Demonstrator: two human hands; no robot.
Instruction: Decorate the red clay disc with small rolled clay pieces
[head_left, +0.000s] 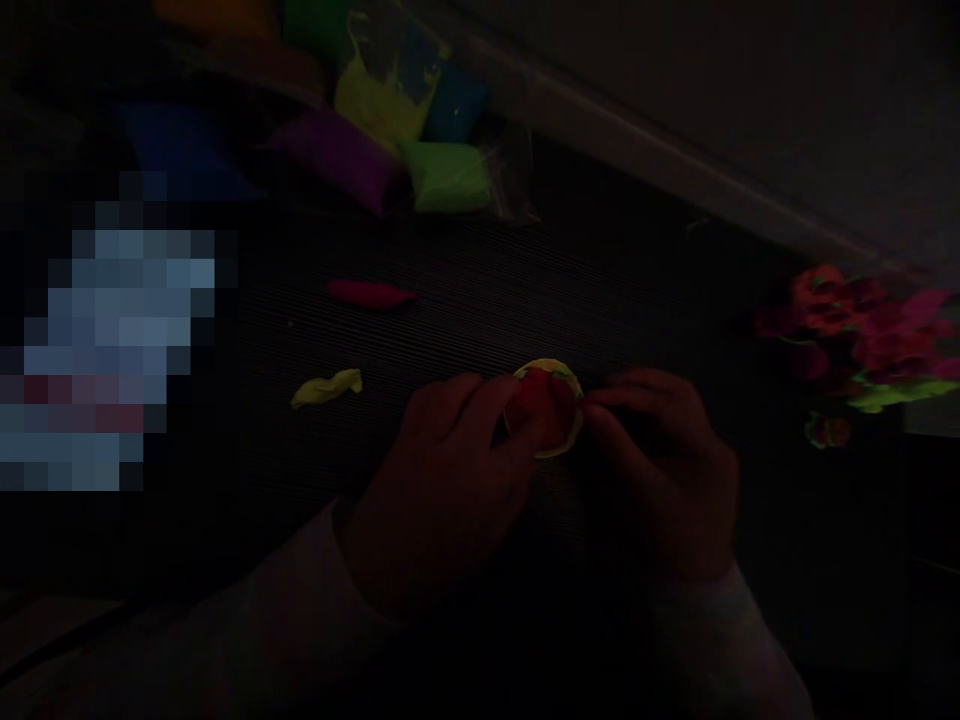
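The scene is very dark. A round modelling-clay piece (pixel 551 410), red with a yellow rim and a touch of green near its top, lies on the dark table. My left hand (pixel 457 460) grips its left side, fingers over the upper edge and thumb over the lower front. At the right edge of the piece, my right hand (pixel 660 450) has thumb and forefinger pinched together; whatever is between those fingertips is too dark to make out. Left of my hands lie a twisted yellow clay strip (pixel 327 388) and, farther back, a pink-red clay roll (pixel 371 293).
Bags of coloured clay, among them a purple pack (pixel 337 160) and a light green pack (pixel 450 177), lie at the back left. A heap of red, pink and green shapes (pixel 870 330) sits at the right, with a small ring-like piece (pixel 827 430) before it. A pixelated bright patch covers the left.
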